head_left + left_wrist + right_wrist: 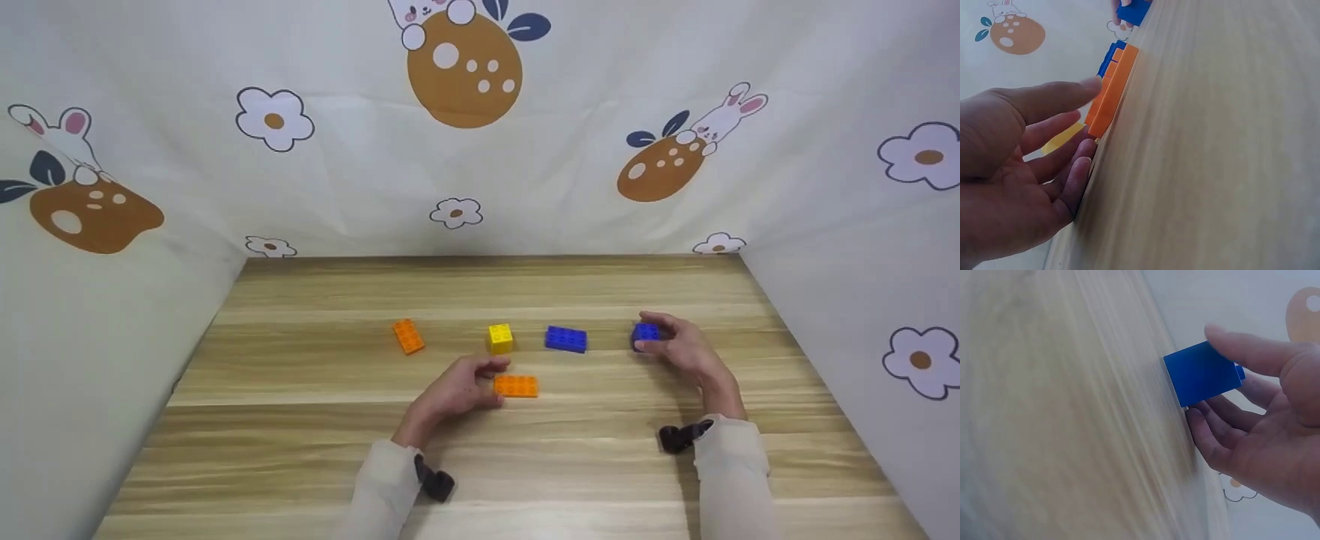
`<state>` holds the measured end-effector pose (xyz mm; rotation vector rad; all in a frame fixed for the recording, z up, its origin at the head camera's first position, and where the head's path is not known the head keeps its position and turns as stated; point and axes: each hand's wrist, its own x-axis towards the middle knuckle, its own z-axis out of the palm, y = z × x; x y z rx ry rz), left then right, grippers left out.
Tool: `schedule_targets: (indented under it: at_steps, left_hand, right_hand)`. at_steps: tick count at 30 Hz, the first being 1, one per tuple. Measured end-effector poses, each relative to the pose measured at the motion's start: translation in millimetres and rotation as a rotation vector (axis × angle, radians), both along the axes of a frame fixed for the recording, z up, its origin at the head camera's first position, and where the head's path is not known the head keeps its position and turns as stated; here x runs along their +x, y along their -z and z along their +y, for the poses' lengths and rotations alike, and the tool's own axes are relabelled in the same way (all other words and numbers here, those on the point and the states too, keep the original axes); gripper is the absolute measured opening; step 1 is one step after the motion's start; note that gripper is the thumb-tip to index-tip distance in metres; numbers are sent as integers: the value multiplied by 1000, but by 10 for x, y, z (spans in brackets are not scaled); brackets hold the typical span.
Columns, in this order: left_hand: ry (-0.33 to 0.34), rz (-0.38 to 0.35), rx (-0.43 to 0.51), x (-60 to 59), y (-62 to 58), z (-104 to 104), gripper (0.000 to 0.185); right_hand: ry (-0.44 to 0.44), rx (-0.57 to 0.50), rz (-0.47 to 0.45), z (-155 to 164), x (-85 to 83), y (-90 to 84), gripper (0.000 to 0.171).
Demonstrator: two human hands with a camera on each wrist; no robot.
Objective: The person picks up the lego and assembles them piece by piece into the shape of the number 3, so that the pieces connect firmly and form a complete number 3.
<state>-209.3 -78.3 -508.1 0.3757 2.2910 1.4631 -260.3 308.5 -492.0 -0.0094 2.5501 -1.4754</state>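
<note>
My left hand (466,386) is at the left end of an orange brick (516,386) lying flat on the table. Its thumb and fingers are spread to either side of that end, with a gap to the brick in the head view. A square blue brick (646,336) is between the thumb and fingers of my right hand (684,349). In the right wrist view the thumb lies across the near face of this blue brick (1202,374), and the other fingers curl behind and below it. The index fingertip's contact is hidden there.
Behind my left hand stands a square yellow brick (500,339). A flat blue brick (565,339) lies between it and the right hand. Another orange brick (409,336) lies farther left, at an angle. Patterned cloth (360,180) walls the wooden table (300,450) at the back and sides.
</note>
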Motion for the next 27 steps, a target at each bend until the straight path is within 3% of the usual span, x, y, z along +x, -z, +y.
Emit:
schedule_targets:
  at_steps: [19, 27]
  left_hand:
    - [-48, 12, -114, 28, -18, 86, 39]
    - [-53, 29, -117, 33, -24, 90, 36]
  right_hand:
    - [46, 20, -9, -16, 6, 11, 56]
    - [63, -12, 42, -60, 6, -47, 55]
